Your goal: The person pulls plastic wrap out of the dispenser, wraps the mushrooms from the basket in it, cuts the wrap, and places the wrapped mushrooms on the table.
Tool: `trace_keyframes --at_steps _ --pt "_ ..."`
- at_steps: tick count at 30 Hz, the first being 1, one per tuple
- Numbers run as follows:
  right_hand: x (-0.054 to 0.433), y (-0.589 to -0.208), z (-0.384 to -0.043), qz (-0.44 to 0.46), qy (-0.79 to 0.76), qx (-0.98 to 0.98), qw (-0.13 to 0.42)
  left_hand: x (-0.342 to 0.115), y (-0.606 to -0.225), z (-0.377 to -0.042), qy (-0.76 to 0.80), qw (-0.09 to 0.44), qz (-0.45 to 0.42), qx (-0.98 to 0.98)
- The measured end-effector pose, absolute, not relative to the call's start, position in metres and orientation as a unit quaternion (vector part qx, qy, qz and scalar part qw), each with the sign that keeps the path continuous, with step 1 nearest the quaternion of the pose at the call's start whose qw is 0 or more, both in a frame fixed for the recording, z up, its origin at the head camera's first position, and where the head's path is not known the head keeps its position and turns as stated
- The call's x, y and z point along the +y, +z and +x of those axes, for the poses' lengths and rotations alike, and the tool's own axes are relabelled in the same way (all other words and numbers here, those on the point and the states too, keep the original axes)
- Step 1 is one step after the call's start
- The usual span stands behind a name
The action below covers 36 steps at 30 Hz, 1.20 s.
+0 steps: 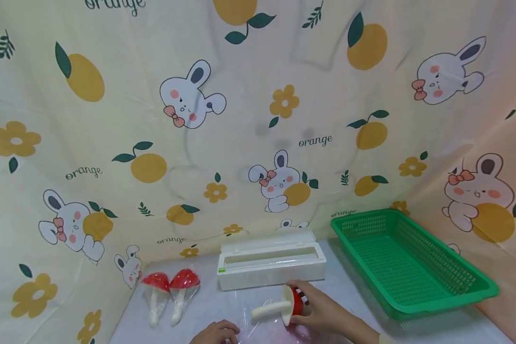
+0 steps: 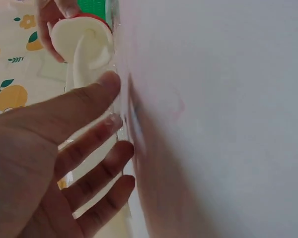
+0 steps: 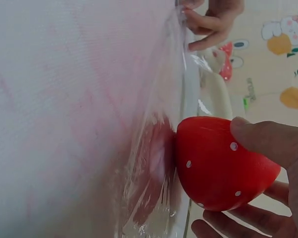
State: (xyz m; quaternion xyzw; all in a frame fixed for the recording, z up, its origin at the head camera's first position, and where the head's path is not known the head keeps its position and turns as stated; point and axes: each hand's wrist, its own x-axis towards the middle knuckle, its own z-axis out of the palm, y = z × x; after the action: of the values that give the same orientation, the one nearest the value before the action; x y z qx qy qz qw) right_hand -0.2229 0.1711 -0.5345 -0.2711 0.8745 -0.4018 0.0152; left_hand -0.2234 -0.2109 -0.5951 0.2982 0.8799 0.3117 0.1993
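My right hand grips a toy mushroom by its red, white-dotted cap, thumb on one side and fingers on the other. The mushroom lies tipped sideways, its cream stem pointing left over a sheet of clear plastic film on the table. My left hand rests at the film's left side, near the stem's end. In the left wrist view its thumb and fingers are loosely bent and spread apart, with the fingertips right at the film.
Two film-wrapped red mushrooms lie at the left of the white table. A white film dispenser box with its lid raised stands behind the hands. At the right is a green plastic basket. A patterned cloth hangs behind.
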Motion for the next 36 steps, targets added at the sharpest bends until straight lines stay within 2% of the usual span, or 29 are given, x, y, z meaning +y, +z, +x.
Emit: trace_keyframes --at_steps 3,6,13,18,26,30,36 --pt "0.171 -0.535 -0.222 -0.272 -0.399 0.875 0.019 -0.208 -0.592 -0.223 0.323 0.199 0.290 0.879" --pt "0.169 -0.535 -0.222 -0.279 -0.407 0.870 0.022 -0.199 -0.571 -0.213 0.341 0.176 0.269 0.883" --pt "0.168 -0.533 -0.222 -0.291 -0.409 0.864 0.030 -0.174 -0.527 -0.193 0.379 0.074 0.195 0.902" --pt "0.169 -0.531 -0.225 -0.292 -0.412 0.862 0.051 -0.164 -0.522 -0.195 0.377 0.040 0.158 0.912" --pt "0.171 -0.527 -0.226 -0.284 -0.431 0.853 0.079 -0.148 -0.529 -0.206 0.457 -0.004 0.163 0.874" --pt "0.169 -0.527 -0.227 -0.269 -0.443 0.850 0.095 -0.141 -0.535 -0.211 0.444 -0.005 0.177 0.878" --pt "0.168 -0.529 -0.226 -0.267 -0.450 0.848 0.087 -0.132 -0.541 -0.219 0.380 0.047 0.175 0.907"
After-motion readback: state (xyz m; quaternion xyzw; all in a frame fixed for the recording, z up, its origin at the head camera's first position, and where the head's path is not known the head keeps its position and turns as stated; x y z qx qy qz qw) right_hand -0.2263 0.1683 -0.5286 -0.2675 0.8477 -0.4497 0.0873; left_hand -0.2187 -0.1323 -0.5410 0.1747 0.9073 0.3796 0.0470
